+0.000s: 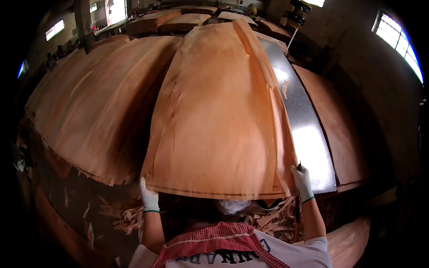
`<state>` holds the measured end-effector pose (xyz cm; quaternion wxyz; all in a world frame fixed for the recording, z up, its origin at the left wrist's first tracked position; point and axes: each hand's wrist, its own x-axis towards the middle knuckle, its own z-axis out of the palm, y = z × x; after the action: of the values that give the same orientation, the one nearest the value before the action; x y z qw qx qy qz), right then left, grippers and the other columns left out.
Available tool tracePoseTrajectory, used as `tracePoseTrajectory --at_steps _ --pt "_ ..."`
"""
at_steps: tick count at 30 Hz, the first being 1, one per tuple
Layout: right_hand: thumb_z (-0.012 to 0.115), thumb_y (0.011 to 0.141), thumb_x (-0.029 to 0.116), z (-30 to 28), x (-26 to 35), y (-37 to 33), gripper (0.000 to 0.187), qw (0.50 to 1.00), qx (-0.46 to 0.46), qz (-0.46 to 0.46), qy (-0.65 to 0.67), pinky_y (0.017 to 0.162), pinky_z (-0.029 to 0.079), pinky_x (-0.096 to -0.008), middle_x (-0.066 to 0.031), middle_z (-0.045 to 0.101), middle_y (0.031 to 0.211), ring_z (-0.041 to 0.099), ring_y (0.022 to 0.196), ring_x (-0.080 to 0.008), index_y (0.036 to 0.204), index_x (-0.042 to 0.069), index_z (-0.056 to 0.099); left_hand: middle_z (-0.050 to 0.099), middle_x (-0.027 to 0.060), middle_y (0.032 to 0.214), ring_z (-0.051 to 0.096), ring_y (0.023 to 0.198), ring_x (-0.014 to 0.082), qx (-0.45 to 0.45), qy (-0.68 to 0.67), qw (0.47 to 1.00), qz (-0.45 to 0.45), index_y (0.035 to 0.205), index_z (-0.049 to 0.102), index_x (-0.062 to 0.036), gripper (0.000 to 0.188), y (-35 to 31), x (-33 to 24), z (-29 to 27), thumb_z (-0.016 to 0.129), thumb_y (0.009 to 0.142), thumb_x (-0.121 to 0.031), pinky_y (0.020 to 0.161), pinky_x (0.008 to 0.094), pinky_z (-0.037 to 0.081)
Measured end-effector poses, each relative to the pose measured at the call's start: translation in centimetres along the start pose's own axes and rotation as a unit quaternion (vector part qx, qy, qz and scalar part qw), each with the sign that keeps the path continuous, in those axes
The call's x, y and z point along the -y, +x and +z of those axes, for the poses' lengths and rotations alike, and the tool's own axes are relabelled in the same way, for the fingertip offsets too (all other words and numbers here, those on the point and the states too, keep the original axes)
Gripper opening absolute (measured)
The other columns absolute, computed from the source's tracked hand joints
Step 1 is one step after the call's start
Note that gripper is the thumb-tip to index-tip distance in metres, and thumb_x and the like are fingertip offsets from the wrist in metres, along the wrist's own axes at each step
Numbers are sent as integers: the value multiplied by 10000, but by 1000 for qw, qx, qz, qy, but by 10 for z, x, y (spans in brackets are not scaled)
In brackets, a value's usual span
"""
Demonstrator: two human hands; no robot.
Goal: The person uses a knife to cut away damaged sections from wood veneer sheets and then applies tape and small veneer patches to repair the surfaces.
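Observation:
A large sheet of thin wood veneer stretches away in front of me, orange-brown, with a lengthwise fold or overlapping strip along its right side. My left hand, in a white glove with a green cuff, is closed on its near left corner. At the near right corner my right hand, gloved the same way, is closed against the edge. A small dark object pokes up from the right hand; its kind cannot be made out. Under the veneer's right side lies a shiny metal sheet.
On the left stands a wide stack of veneer sheets. Another brown sheet lies right of the metal. Veneer scraps litter the floor near my legs. More stacks stand at the back, and a wall with a window is at right.

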<state>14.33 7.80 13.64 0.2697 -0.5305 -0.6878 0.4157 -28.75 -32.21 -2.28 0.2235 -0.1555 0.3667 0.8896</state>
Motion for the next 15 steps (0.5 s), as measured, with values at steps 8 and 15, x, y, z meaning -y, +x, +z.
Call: tracePoseTrajectory --at_steps 8,15 --pt "623 879 177 -77 -77 84 210 999 17 -41 12 496 315 -250 55 478 633 398 567 -48 727 42 568 514 72 1307 483 1174 207 -6 88 990 105 1267 523 -83 454 -23 122 9 670 888 -285 997 436 398" --pt "610 863 162 -124 -146 176 210 997 -4 -80 -23 502 356 -291 19 493 602 429 557 -83 723 11 568 498 49 1279 477 1156 236 -63 61 996 -3 1239 516 -91 451 -49 205 99 680 864 -278 936 436 436"
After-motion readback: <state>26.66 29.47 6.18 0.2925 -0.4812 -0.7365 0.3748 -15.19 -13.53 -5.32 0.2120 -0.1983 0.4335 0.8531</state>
